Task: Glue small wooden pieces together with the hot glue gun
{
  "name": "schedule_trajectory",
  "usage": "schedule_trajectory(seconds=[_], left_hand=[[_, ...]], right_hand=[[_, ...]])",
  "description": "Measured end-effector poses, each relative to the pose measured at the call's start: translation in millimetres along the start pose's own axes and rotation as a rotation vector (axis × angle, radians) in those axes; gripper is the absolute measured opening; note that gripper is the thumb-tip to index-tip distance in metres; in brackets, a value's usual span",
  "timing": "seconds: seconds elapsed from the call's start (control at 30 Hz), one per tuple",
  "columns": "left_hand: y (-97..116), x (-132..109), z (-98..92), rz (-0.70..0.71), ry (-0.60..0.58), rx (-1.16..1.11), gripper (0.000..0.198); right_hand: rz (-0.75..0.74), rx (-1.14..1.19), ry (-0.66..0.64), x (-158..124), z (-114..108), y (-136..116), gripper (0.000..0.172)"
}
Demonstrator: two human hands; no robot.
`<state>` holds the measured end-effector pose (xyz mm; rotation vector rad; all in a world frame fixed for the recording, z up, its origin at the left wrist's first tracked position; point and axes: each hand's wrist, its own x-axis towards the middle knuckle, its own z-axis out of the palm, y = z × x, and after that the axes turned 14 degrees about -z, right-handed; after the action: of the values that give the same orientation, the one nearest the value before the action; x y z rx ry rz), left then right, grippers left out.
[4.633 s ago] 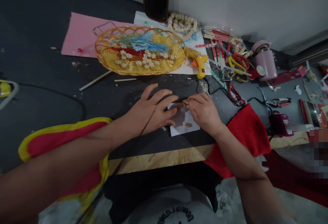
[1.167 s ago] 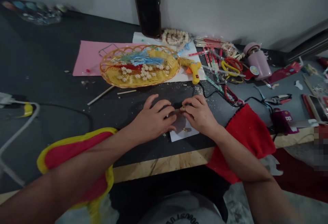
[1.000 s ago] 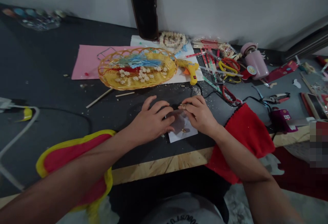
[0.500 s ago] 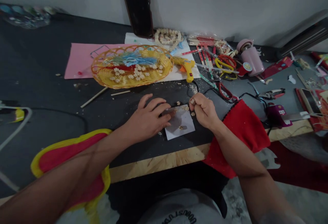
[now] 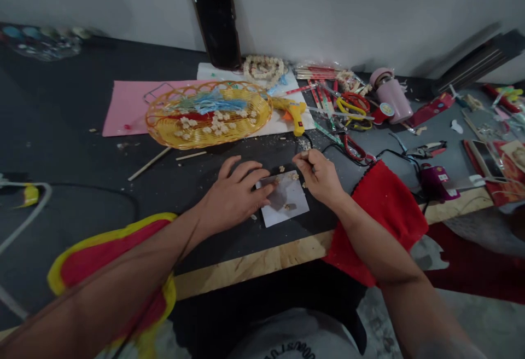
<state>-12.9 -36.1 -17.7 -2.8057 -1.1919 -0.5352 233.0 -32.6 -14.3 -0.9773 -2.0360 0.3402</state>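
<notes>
My left hand (image 5: 235,195) lies flat on the dark table, fingers spread, with its fingertips resting on the left edge of a small white card (image 5: 287,208). A few small beige flower-like pieces (image 5: 293,175) lie on and around the card. My right hand (image 5: 322,175) hovers just right of the card with thumb and fingers pinched together near the top; what sits in the pinch is too small to make out.
A yellow woven basket (image 5: 164,123) with beige pieces and blue threads stands behind the hands, on pink paper (image 5: 121,110). A yellow glue gun (image 5: 293,113), scissors (image 5: 355,108), a pink cup (image 5: 391,93), pliers (image 5: 426,148) and a red cloth (image 5: 381,211) crowd the right. A phone (image 5: 213,17) leans on the wall.
My right hand has drawn apart from the left and lifted slightly right of the card. Small beige pieces now lie loose by the card's top edge. The left hand stays flat.
</notes>
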Motion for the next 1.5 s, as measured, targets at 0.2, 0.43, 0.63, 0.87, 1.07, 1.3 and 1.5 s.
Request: schedule_trajectory(seconds=[0.2, 0.43, 0.63, 0.87, 1.07, 1.3, 1.5], left_hand=[[-1, 2, -1.4, 0.033, 0.018, 0.023, 0.021], [-10, 7, 3.9, 0.095, 0.089, 0.069, 0.020], [1, 7, -1.5, -0.083, 0.000, -0.015, 0.022], [-1, 8, -0.1, -0.067, -0.008, -0.021, 0.028], [7, 6, -3.3, -0.119, -0.021, -0.072, 0.044], [-12, 5, 12.2, -0.012, 0.008, -0.047, 0.030], [-12, 5, 10.1, 0.054, 0.064, -0.024, 0.027]], right_hand=[[0.101, -0.092, -0.066, 0, 1, 2, 0.020], [0.186, -0.193, -0.185, 7, 1, 5, 0.030], [0.121, -0.106, -0.178, 7, 3, 8, 0.005], [0.259, -0.182, -0.290, 9, 2, 0, 0.010], [0.267, -0.260, -0.320, 9, 4, -3, 0.013], [0.209, -0.301, -0.319, 10, 2, -4, 0.038], [0.181, -0.294, -0.273, 8, 5, -1, 0.035]])
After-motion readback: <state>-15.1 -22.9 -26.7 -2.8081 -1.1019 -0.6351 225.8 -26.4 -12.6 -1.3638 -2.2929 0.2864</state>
